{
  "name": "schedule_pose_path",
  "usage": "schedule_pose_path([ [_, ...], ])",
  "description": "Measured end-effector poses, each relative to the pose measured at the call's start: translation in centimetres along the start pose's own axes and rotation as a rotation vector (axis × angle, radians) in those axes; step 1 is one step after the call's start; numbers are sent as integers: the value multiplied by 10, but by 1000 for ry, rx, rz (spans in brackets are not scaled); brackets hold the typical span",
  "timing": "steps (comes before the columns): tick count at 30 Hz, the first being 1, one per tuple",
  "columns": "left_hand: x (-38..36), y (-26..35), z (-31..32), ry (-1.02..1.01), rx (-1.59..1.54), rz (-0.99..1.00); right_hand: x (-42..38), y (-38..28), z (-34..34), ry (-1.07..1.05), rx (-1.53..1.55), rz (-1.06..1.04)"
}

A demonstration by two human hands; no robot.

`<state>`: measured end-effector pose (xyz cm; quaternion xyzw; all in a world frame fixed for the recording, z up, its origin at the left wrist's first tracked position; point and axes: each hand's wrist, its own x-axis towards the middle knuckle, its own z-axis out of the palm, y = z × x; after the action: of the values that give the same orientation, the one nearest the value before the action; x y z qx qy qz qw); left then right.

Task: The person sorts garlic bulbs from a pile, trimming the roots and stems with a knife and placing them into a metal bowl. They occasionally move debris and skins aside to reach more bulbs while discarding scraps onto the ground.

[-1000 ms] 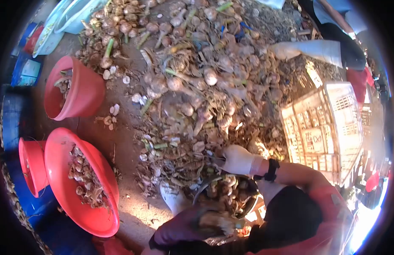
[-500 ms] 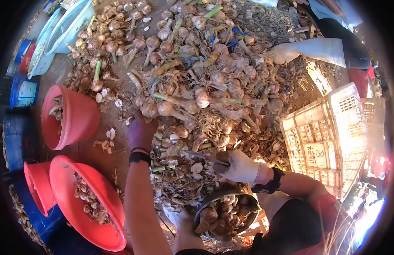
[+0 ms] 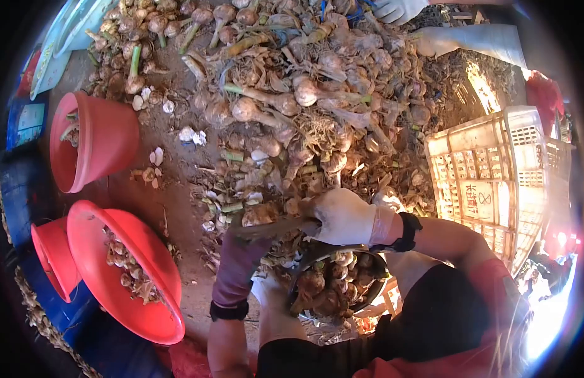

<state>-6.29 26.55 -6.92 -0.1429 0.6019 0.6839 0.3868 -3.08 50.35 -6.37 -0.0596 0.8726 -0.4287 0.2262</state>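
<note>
My left hand, in a purple glove, is closed at a garlic bulb whose top shows just beyond the fingers. Across the hand and bulb lies the blade of a knife, slightly blurred. The knife's handle end is gripped by my right hand in a white glove, which hides most of it. Just below that hand, a dark bucket between my legs holds several garlic bulbs. Under both hands spread cut stalks and peelings.
A large heap of garlic covers the ground ahead. To the left stand a pink bucket, a red basin and a smaller red bucket. A yellowish plastic crate tilts at right. Another person's gloved hand reaches in at the top.
My left hand has come back from the heap toward my body, bringing a bulb to the knife. My right hand has shifted slightly left and up. Another person's gloved hand has appeared at the top.
</note>
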Motion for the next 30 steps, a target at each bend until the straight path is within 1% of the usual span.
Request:
schedule_pose_path([
  [2, -10, -8, 0, -58, -139, 14, -3, -3, 6, -72, -74, -45],
  [3, -13, -4, 1, -47, 299, 110, -3, -4, 8, -76, -76, -46],
  [7, -25, -28, -4, -89, 308, 179, -9, -5, 18, 15, -172, -132],
  [9, -39, -28, 4, 88, 131, 158, -11, -1, 25, 52, -194, -155],
  [10, -41, -28, 5, 88, 128, 165, -11, 3, 29, 52, -174, -170],
  [12, -44, -28, 8, 159, 150, 140, -12, 10, 36, 51, -162, -182],
  [13, -46, -27, 8, 155, 145, 146, -12, 12, 37, 83, -161, -205],
  [15, -52, -26, 8, 148, 273, 130, -8, 9, 31, 107, -175, -247],
  [16, -57, -24, 10, 144, 269, 140, -5, 0, 24, -13, -225, -76],
  [17, -68, -20, 12, -28, 235, 232, -5, -5, 22, -133, -265, 102],
  [18, -80, -12, 14, -204, 204, 312, 0, 29, 24, -123, -84, 319],
  [19, -78, 28, 28, -403, 413, 546, -7, 23, 24, -124, -73, 319],
  [20, -72, 23, 24, -364, 406, 566, -6, 16, 13, -35, 13, 295],
  [21, -68, 13, 16, -239, 350, 471, -16, 10, 13, 67, 130, 318],
  [22, -56, 4, 9, -128, 295, 393, -18, 11, 13, 83, 128, 333],
  [23, -48, -6, -1, -153, 124, 313, -10, 10, 13, 98, 120, 249],
  [24, -47, -14, -5, -146, 126, 300, -7, 5, 21, 102, 135, 177],
  [25, -41, -12, -6, -128, -82, 354, -7, -15, 12, 49, 180, 307],
  [26, -31, -6, -3, -114, -293, 418, -9, -16, 14, 53, 179, 302],
  [27, -31, 6, 2, -22, -316, 416, -16, -19, 19, -3, 163, 104],
  [28, -20, 4, -2, -24, -321, 416, -24, -21, 23, -62, 142, -93],
  [29, -9, -3, -11, 84, -405, 385, -28, -29, 29, -139, 157, -106],
  [30, -2, -6, -16, 196, -486, 352, -29, -34, 33, -147, 158, -105],
])
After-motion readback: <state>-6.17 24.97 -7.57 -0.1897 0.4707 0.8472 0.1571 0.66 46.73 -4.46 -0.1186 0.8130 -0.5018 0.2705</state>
